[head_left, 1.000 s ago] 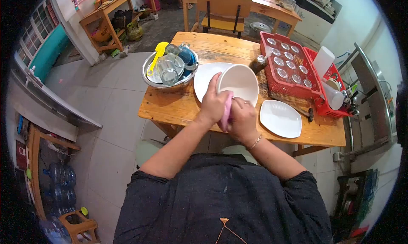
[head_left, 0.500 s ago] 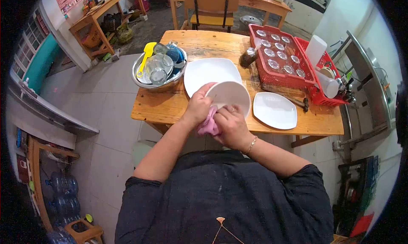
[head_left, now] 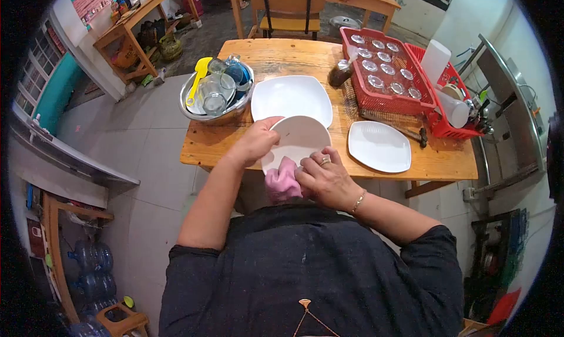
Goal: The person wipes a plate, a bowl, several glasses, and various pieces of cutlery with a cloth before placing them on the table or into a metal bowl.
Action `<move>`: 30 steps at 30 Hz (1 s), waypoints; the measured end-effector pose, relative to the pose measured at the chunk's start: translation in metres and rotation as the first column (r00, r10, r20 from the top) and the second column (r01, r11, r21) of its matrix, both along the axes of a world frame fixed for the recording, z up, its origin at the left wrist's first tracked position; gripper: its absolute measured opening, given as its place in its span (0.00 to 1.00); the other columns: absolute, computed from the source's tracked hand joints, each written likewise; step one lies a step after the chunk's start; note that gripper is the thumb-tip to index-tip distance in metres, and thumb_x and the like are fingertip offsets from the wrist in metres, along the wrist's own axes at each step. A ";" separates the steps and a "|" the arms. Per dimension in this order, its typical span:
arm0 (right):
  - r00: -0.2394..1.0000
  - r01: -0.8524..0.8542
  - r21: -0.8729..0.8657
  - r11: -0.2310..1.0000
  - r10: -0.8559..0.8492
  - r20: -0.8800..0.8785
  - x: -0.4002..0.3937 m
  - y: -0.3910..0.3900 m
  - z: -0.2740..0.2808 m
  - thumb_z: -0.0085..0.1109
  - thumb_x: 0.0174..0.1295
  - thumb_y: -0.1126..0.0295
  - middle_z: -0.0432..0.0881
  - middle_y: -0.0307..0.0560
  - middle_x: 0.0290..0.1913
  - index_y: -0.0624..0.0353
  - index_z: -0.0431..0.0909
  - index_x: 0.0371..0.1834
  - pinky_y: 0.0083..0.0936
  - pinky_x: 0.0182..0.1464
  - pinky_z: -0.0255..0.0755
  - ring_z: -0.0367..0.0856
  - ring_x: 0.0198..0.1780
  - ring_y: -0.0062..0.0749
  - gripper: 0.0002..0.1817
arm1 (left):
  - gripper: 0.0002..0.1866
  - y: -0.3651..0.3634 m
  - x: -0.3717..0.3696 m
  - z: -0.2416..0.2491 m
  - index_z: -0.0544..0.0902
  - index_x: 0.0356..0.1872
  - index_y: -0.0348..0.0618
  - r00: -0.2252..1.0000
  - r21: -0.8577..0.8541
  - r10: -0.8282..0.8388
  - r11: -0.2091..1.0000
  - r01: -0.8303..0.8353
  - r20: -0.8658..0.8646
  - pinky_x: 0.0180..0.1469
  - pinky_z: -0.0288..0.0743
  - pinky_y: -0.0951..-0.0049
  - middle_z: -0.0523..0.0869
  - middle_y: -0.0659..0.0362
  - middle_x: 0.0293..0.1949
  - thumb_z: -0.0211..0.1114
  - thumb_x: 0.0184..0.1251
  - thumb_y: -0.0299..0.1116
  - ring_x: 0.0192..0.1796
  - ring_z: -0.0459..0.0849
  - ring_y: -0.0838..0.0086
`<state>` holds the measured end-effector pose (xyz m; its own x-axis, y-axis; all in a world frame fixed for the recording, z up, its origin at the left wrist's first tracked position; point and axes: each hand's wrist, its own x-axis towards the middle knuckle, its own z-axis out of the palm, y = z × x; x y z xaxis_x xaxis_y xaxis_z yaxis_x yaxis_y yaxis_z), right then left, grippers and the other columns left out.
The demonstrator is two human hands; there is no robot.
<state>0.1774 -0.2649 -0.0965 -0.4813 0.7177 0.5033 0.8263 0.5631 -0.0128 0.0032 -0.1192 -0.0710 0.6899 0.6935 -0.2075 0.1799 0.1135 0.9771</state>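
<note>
A white bowl [head_left: 299,138] is tilted toward me over the table's front edge. My left hand [head_left: 257,142] grips its left rim, thumb on top. My right hand [head_left: 329,178] is closed on a pink cloth [head_left: 283,181] at the bowl's lower right rim; the cloth bunches over the near rim. Behind the bowl lies a large white plate [head_left: 292,97], and a smaller white plate [head_left: 379,146] rests to the right of my right hand.
A metal basin [head_left: 239,105] with glasses and a yellow scoop stands at the table's left. On the right are a red crate [head_left: 392,101] of glasses, a red basket [head_left: 445,127] with containers and utensils, a jar [head_left: 340,74] of dark contents and a hammer [head_left: 395,127].
The bowl and my left hand have moved left and slightly down. My right hand has shifted a little right and down, and more of the pink cloth shows at the near rim.
</note>
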 end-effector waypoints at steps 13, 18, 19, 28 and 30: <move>0.206 -0.677 -0.545 0.495 -0.583 -0.786 0.038 0.007 0.104 0.67 0.52 0.76 0.84 0.42 0.32 0.65 0.80 0.40 0.16 0.25 0.72 0.81 0.28 0.20 0.12 | 0.41 -0.009 -0.007 -0.026 0.62 0.70 0.35 0.724 -0.427 0.008 0.811 0.399 0.690 0.68 0.69 0.59 0.71 0.49 0.67 0.56 0.70 0.59 0.66 0.73 0.62; -0.223 -0.558 -0.465 0.688 -0.664 -0.714 0.050 0.048 0.051 0.65 0.62 0.66 0.84 0.45 0.40 0.65 0.77 0.50 0.14 0.34 0.78 0.83 0.33 0.21 0.17 | 0.35 -0.022 -0.006 -0.008 0.66 0.67 0.35 0.611 -0.389 0.123 0.862 0.324 0.782 0.66 0.71 0.59 0.77 0.50 0.62 0.67 0.66 0.43 0.63 0.77 0.62; -0.134 -0.434 -0.545 0.717 -0.650 -0.748 0.051 0.056 0.040 0.64 0.64 0.64 0.84 0.46 0.41 0.65 0.77 0.50 0.15 0.36 0.79 0.83 0.35 0.22 0.17 | 0.32 -0.024 -0.003 -0.003 0.68 0.66 0.35 0.635 -0.402 0.147 0.873 0.278 0.758 0.64 0.73 0.59 0.78 0.50 0.60 0.66 0.67 0.41 0.61 0.78 0.63; 0.891 0.222 0.085 0.971 -0.166 -0.423 -0.002 0.034 0.043 0.58 0.66 0.68 0.81 0.45 0.48 0.58 0.77 0.57 0.32 0.52 0.71 0.77 0.52 0.30 0.17 | 0.15 -0.017 0.017 -0.017 0.79 0.54 0.34 0.630 -0.486 0.320 0.868 0.106 0.708 0.52 0.81 0.64 0.85 0.51 0.49 0.61 0.71 0.32 0.49 0.85 0.66; 0.846 0.166 0.000 0.986 -0.142 -0.514 0.011 0.029 0.032 0.56 0.67 0.68 0.82 0.46 0.45 0.59 0.77 0.58 0.30 0.47 0.73 0.79 0.47 0.30 0.17 | 0.16 -0.017 0.012 -0.025 0.79 0.54 0.33 0.655 -0.540 0.370 0.839 0.070 0.659 0.51 0.81 0.64 0.85 0.50 0.49 0.62 0.70 0.31 0.48 0.86 0.66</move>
